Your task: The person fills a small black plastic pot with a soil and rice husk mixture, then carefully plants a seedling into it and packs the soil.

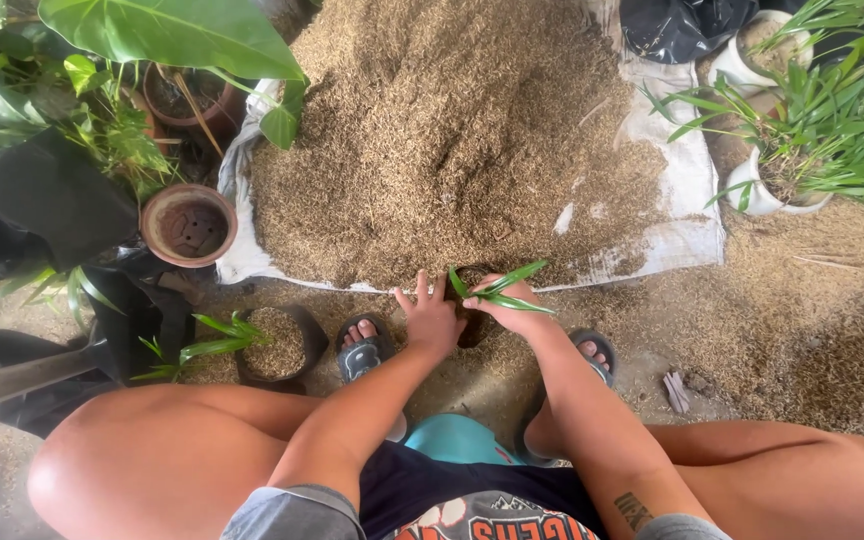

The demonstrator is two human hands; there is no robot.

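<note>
I squat before a big heap of brown husk mix (452, 130) spread on a white sack sheet (687, 180). Between my feet stands a small black grow bag (472, 325), mostly hidden by my hands. My left hand (430, 318) rests flat on the bag's left rim with fingers spread. My right hand (512, 308) is closed around a small green seedling (500, 287) whose narrow leaves stick out over the bag.
A filled black grow bag with a green seedling (272, 345) stands at my left, an empty clay pot (189, 225) beyond it. Leafy plants crowd the left edge. White pots with grassy plants (792, 150) stand at right. A black plastic bag (677, 25) lies at the top.
</note>
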